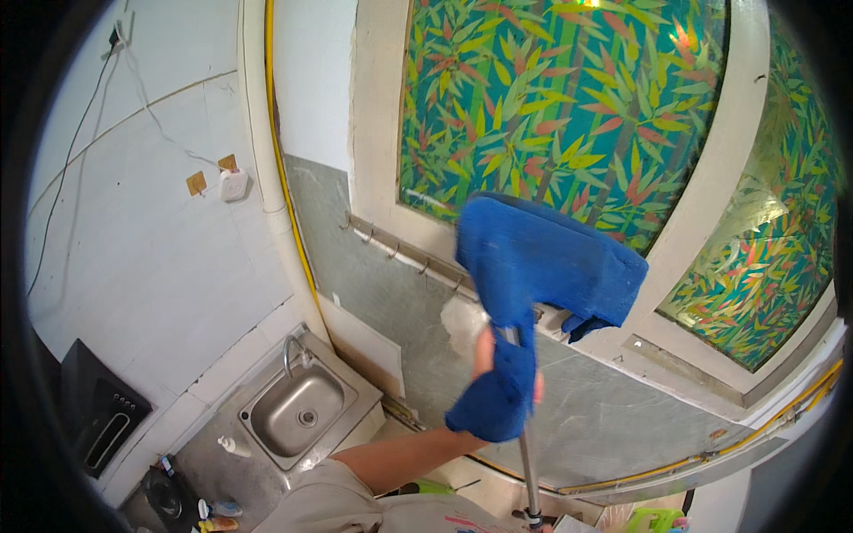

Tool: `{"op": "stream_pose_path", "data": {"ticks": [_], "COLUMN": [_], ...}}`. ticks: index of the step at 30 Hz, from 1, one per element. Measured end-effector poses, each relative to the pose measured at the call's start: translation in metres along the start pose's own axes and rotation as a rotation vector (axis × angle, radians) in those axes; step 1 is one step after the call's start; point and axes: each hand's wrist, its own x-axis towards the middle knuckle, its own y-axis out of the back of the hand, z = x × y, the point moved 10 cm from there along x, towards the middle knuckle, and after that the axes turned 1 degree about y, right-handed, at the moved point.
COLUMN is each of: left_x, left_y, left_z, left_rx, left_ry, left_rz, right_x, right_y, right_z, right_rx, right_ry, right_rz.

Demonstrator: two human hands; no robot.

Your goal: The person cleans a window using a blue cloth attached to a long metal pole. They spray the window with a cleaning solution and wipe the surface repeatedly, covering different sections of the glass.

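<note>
A blue cloth [553,260] is draped over the head of a long-handled tool, and its lower end hangs down along the metal pole [528,460]. My left hand [484,353] grips the upper pole through the hanging cloth, which hides most of the fingers. At the bottom edge, a small part of my right hand [546,528] shows at the pole's lower end; its fingers are mostly cut off by the picture's edge. The cloth-covered head is in front of the lower part of a window pane [560,106] with a bamboo-leaf pattern.
Below the window runs a rail with several hooks [393,250]. A steel sink [303,406] with a faucet [288,356] is at the lower left, near a white pump bottle [230,444]. A yellow pipe [283,180] runs down the wall corner. A second patterned pane [753,266] is at the right.
</note>
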Motion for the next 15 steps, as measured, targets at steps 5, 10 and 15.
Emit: {"op": "stream_pose_path", "data": {"ticks": [5,10,15], "left_x": [-0.022,-0.018,-0.013], "left_y": [-0.023,-0.063,-0.080], "left_z": [0.001,0.028,0.035], "left_rx": [0.625,0.787,0.727], "left_ry": [-0.110,-0.467,-0.468], "left_rz": [-0.046,-0.279,-0.373], "right_x": [0.017,-0.006,-0.022], "right_y": [0.019,0.011,0.018], "right_z": [0.040,-0.046,-0.006], "right_rx": [0.355,-0.129,-0.064], "right_ry": [-0.011,0.372,0.188], "right_rz": [0.242,0.212,0.071]}}
